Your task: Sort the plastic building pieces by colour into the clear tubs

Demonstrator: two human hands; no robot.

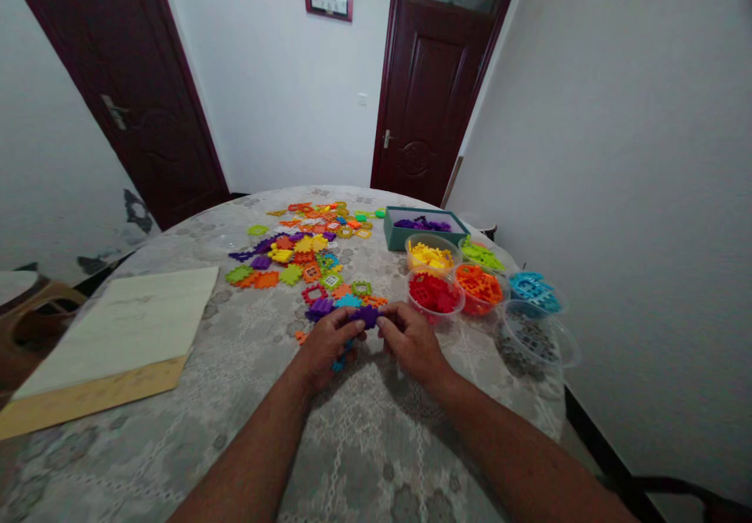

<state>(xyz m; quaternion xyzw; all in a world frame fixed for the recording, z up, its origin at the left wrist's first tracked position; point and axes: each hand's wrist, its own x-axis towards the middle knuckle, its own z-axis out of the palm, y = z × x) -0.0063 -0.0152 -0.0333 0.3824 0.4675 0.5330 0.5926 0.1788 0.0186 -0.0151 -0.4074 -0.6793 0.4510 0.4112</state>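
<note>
Between my two hands is a purple building piece (365, 317) with toothed edges, raised a little over the patterned tablecloth (352, 437). My left hand (329, 343) pinches its left side between thumb and fingers. On its right edge, the thumb and fingers of my right hand (411, 339) close too. Just beyond the left hand lie more purple pieces (320, 308) and a light blue piece (348, 301). Small blue pieces (339, 364) show partly beneath the left hand. A loose pile of orange, green, yellow and red pieces (305, 253) spreads farther back.
Clear round tubs hold yellow (431, 255), red (435, 292), orange (477, 282), green (482, 253), blue (534, 291) and grey pieces (529, 339) at the right. Behind them stands a green box (396, 233) with purple pieces. Large paper sheets (123, 319) lie at the left.
</note>
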